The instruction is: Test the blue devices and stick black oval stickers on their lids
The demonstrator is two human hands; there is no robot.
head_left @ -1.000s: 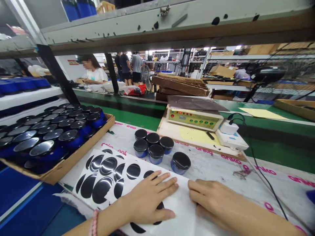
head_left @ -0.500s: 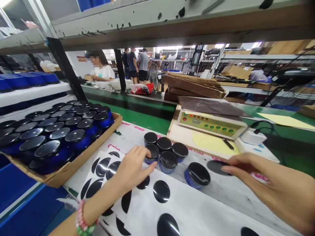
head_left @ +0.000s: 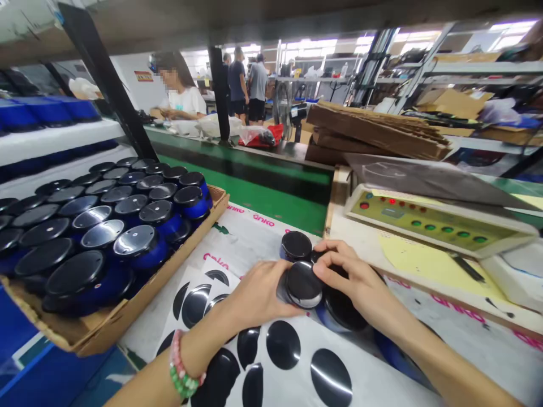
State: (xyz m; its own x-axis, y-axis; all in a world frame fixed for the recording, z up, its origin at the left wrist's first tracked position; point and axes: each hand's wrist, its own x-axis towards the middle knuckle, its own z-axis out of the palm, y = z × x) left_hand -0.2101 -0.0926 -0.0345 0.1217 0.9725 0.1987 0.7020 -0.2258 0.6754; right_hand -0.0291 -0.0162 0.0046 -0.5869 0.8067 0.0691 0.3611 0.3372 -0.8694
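My left hand (head_left: pixel 263 291) is wrapped round a small blue round container with a glossy black top (head_left: pixel 304 284), tilted toward me. Fingertips of my right hand (head_left: pixel 358 282) press together at the right edge of that top, on what looks like a thin black round sticker; its outline against the top is hard to make out. One black-topped container (head_left: pixel 296 246) stands just behind, and others are partly hidden under my right hand and forearm. Below my hands lies a white sheet (head_left: pixel 306 343) bearing black round stickers (head_left: pixel 283 345).
A cardboard tray (head_left: pixel 169 265) packed with blue, black-topped containers (head_left: pixel 76 274) stands at left. On the right is a control box (head_left: pixel 428 217) with green buttons, a yellow paper (head_left: pixel 413 260) and a black pen (head_left: pixel 466 267). A shelf post (head_left: pixel 106 85) rises behind the tray; people stand farther back.
My right hand has moved left with the black disc to the container's top. My left hand has lifted and tilted a container from the group. The view has shifted.
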